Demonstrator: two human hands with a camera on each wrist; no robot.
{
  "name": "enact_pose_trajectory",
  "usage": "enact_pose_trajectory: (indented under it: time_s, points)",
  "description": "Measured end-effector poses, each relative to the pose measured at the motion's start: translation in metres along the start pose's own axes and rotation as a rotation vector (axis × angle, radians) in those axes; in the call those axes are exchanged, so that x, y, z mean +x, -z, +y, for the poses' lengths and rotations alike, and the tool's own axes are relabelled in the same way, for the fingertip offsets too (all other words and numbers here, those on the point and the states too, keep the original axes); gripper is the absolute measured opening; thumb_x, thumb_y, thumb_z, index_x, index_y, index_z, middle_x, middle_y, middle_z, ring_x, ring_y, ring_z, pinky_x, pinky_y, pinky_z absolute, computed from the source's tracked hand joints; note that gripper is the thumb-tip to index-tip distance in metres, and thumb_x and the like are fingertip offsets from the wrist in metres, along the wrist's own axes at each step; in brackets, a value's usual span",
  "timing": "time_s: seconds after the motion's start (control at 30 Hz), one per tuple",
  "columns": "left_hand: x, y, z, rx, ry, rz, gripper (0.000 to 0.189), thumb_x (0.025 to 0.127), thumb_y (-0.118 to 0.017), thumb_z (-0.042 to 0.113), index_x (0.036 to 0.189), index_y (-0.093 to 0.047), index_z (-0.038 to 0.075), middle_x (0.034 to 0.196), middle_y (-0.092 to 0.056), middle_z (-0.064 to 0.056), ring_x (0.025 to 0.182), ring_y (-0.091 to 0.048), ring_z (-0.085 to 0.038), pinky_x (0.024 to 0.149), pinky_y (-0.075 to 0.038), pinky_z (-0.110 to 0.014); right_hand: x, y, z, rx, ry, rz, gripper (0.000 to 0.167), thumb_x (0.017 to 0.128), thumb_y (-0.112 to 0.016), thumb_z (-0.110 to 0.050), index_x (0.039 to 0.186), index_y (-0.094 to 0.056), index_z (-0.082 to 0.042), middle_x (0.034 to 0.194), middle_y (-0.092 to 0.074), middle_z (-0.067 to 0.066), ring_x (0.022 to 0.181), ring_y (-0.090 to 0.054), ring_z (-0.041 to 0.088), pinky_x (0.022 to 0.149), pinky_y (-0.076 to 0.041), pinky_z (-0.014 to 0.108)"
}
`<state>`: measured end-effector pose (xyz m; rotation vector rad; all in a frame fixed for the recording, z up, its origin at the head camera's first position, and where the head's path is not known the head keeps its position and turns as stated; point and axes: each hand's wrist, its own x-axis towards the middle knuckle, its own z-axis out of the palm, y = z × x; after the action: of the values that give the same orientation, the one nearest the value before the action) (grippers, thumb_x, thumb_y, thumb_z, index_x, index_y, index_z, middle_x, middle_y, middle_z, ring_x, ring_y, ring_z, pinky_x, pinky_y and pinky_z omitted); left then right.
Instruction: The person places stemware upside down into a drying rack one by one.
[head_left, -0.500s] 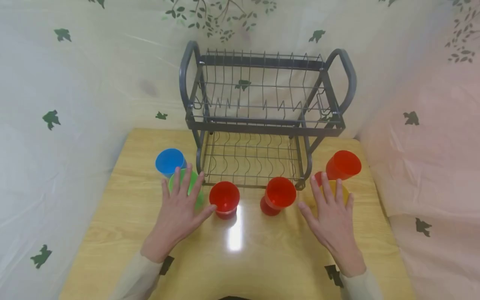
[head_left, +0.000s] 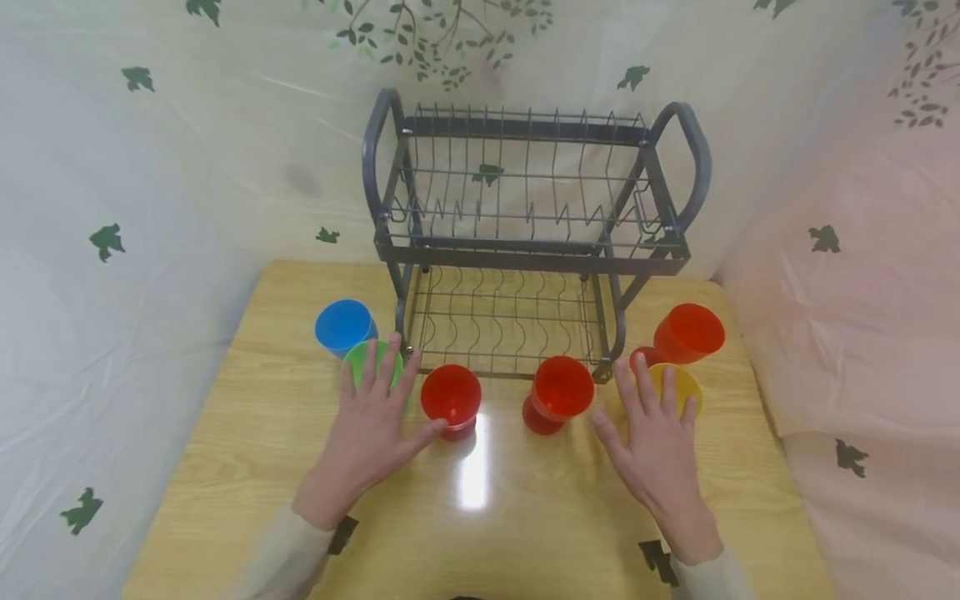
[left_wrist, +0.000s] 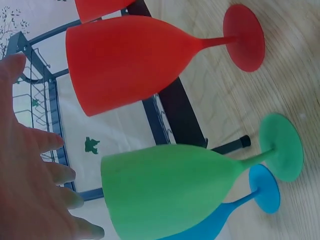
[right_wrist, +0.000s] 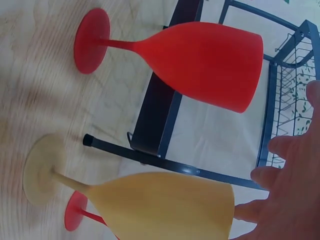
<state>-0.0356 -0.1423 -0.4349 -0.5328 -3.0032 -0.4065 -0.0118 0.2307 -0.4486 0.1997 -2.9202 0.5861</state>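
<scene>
Okay, left hand (head_left: 371, 437) and right hand (head_left: 658, 454) spread, gripping nothing; green glass (left_wrist: 167, 187) toward table's (head_left: 217, 458) left edge, yellow glass (right_wrist: 165, 205) toward right look tippy, so I'd go gently.

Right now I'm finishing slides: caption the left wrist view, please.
Left hand near a red goblet and a green goblet, with a blue goblet partly behind the green.
</scene>
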Motion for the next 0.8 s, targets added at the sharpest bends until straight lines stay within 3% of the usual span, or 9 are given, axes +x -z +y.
enact_pose_trajectory:
  time_s: [0.33, 0.53, 0.8]
  points:
    - [0.01, -0.003, 0.018, -0.053, -0.021, -0.028, 0.1, 0.087, -0.063, 0.073, 0.163, -0.033, 0.016, 0.172, -0.019, -0.014, 0.157, -0.008, -0.044, 0.118, -0.015, -0.073, -0.001, -0.007, -0.009, 0.038, 0.022, -0.011, 0.074, 0.103, -0.052, -0.049, 0.165, -0.028, -0.015, 0.172, -0.016, 0.016, 0.155, -0.006, 0.05, 0.114, -0.002, 0.081]
    - [0.015, -0.005, 0.024, -0.067, -0.094, -0.02, 0.095, 0.086, -0.072, 0.063, 0.161, -0.038, 0.015, 0.169, -0.029, -0.013, 0.154, -0.023, -0.044, 0.115, -0.029, -0.07, 0.001, -0.01, -0.016, 0.067, 0.055, -0.011, 0.071, 0.104, -0.049, -0.051, 0.162, -0.034, -0.012, 0.173, -0.015, 0.012, 0.157, -0.006, 0.046, 0.113, -0.007, 0.081]
    - [0.02, -0.01, 0.028, -0.1, -0.152, -0.026, 0.084, 0.088, -0.071, 0.058, 0.155, -0.047, 0.015, 0.164, -0.038, -0.012, 0.148, -0.037, -0.038, 0.114, -0.04, -0.058, 0.004, -0.017, -0.028, 0.096, 0.089, -0.023, 0.069, 0.105, -0.048, -0.051, 0.162, -0.037, -0.015, 0.171, -0.021, 0.013, 0.156, -0.012, 0.047, 0.117, -0.01, 0.076]
